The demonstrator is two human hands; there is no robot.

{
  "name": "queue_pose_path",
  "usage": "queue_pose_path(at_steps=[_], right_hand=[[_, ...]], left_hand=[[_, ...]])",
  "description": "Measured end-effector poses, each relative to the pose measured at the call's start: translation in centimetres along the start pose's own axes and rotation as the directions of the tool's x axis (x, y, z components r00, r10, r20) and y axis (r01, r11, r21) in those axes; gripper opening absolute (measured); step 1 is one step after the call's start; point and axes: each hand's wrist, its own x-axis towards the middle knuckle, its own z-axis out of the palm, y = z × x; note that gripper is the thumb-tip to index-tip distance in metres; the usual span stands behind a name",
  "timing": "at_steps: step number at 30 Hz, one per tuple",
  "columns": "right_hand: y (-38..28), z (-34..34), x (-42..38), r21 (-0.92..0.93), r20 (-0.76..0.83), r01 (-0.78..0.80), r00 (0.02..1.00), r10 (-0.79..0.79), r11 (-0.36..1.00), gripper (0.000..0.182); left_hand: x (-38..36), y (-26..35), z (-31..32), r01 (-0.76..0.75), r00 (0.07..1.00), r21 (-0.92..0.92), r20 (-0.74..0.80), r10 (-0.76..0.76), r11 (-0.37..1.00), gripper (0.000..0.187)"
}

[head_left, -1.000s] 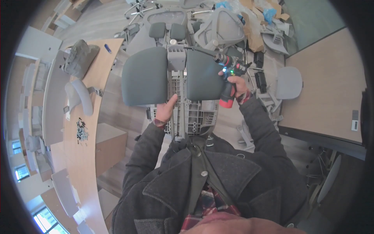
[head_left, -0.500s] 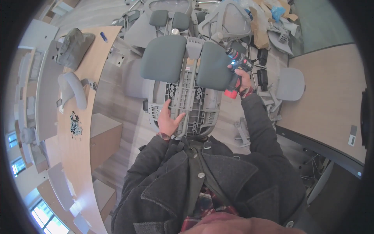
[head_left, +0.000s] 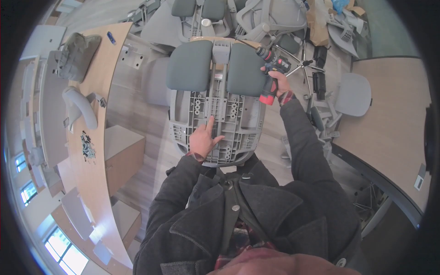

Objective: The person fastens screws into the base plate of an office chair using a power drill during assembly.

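Observation:
A grey plastic chair seat frame (head_left: 178, 114), its ribbed underside up, stands in front of my body. On its lower half lies my left hand (head_left: 204, 141), index finger stretched towards the central ribbed plate (head_left: 214, 106) and thumb out to the side; it grips nothing. My right hand (head_left: 280, 82) is wrapped round the handle of a cordless drill (head_left: 275, 60) with a red battery at its base. The drill's long bit points up and left above the right dark grey pad (head_left: 243, 68). A matching left pad (head_left: 189, 66) sits across the central bar.
More grey chair parts (head_left: 270, 20) crowd the floor ahead. The left desk (head_left: 103, 91) bears a bag (head_left: 80, 57), an armrest part (head_left: 82, 107) and a pile of small screws (head_left: 88, 146). A wooden table (head_left: 394, 105) stands at right beside a grey seat panel (head_left: 354, 95).
My left hand has shifted right over the ribbed underside. The drill has risen slightly and its lamp no longer shines; its long bit now shows. The view has shifted a little.

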Motion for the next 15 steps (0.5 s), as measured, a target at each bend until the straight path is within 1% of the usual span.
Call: queue_pose_path(at_steps=[3,6,9,11,12,15], right_hand=[[0.4,0.8,-0.1,0.014,-0.022,-0.022,1.000,0.023,1.000,0.030],[0.6,0.9,-0.4,-0.044,-0.048,0.019,0.999,-0.021,0.999,0.033],[0.7,-0.1,-0.1,-0.079,0.003,0.049,0.999,-0.049,0.996,0.036],[1.2,-1.1,0.0,-0.040,0.000,0.003,1.000,-0.003,0.999,0.036],[1.2,-1.3,0.1,-0.033,0.002,-0.006,1.000,0.006,0.999,0.036],[1.6,-1.9,-0.2,0.051,0.011,0.029,0.999,-0.030,0.998,0.038]], left_hand=[[0.5,-0.1,0.4,0.016,0.999,-0.002,0.042,-0.016,1.000,0.082],[0.6,-0.4,1.0,0.019,0.995,0.015,0.097,-0.021,1.000,0.074],[0.7,-0.7,2.2,-0.047,0.998,0.040,0.034,0.046,0.998,0.073],[0.7,-1.1,2.0,-0.048,0.990,0.034,0.137,0.043,0.998,0.082],[0.9,-1.1,1.9,-0.046,0.987,0.031,0.158,0.041,0.998,0.085],[1.0,-1.3,1.4,-0.046,0.967,-0.022,0.249,0.050,0.999,0.097]])
